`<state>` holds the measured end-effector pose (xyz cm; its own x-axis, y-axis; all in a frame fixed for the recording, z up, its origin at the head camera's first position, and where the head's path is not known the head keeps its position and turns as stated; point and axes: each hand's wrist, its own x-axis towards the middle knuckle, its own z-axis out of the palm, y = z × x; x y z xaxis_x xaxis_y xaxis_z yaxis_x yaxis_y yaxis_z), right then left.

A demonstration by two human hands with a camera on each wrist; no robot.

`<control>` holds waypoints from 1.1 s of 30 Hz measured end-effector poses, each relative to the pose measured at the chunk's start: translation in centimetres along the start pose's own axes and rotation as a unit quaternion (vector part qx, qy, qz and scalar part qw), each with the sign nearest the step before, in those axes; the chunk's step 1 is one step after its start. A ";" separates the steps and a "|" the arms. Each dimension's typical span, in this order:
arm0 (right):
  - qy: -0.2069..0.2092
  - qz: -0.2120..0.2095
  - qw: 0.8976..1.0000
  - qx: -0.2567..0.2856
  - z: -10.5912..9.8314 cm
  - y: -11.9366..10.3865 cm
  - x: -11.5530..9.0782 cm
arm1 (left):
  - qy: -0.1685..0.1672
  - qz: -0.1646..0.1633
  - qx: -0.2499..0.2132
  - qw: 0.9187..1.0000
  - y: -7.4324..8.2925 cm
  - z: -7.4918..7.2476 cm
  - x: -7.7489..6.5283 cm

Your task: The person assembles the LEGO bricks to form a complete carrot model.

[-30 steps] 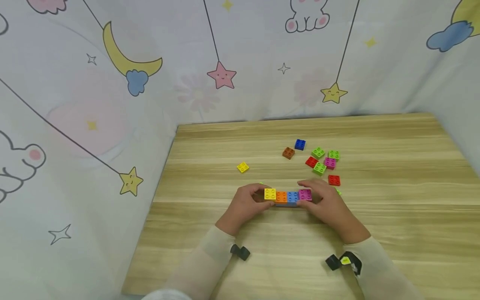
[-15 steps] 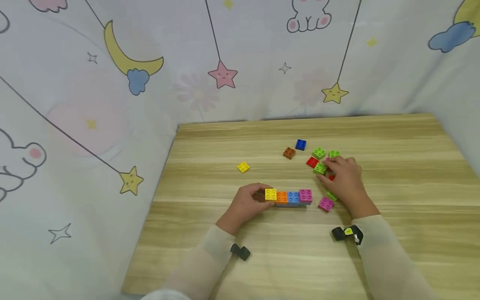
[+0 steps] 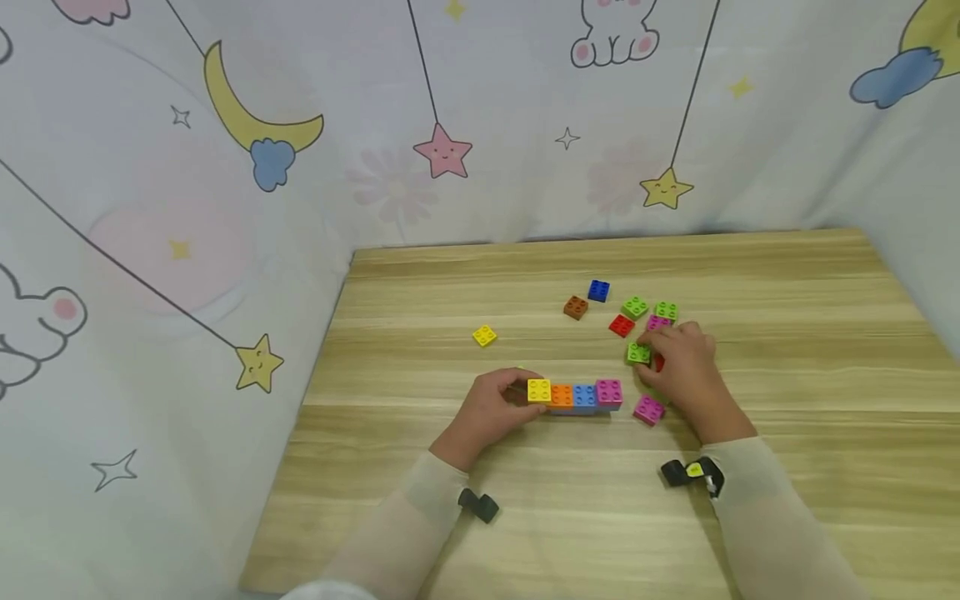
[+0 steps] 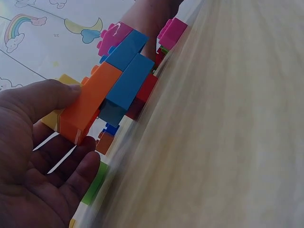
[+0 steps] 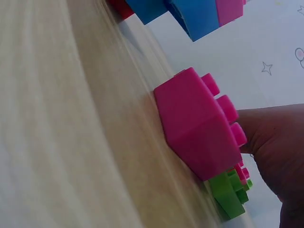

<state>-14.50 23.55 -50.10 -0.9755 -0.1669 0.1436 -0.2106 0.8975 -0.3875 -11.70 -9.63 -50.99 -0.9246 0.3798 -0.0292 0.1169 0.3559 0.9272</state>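
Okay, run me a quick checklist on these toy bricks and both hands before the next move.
1. Left hand holds the joined yellow, orange, blue and magenta plastic brick bar: ok, gripped at the yellow end.
2. Right hand has the square lime-green plastic brick: ok, it looks pinched.
3. Lime-green brick lifted off the wooden table: cannot tell.
4. Studs open on the bar's top: ok, they show uncovered.
5. Loose square magenta plastic brick apart from the bar: ok, a gap shows.
6. Room around the right hand: not ok, loose bricks lie close by.
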 end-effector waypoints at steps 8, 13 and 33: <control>0.104 -0.049 0.981 0.156 -0.7 -1.5 -1.2 | 0.000 0.013 0.003 1.000 -0.2 0.0 0.0; 0.141 -0.181 0.951 0.208 -0.3 -4.8 -1.9 | 0.002 0.014 -0.002 1.000 -0.3 0.1 0.0; 0.051 -0.225 0.964 0.131 2.1 -8.9 -2.1 | -0.005 0.039 -0.003 0.999 -0.1 -0.1 0.1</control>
<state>-10.69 15.06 -48.85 -0.7729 -0.4621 0.4349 -0.6331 0.6081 -0.4790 -11.87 -9.74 -51.02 -0.9090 0.4150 0.0390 0.1861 0.3203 0.9288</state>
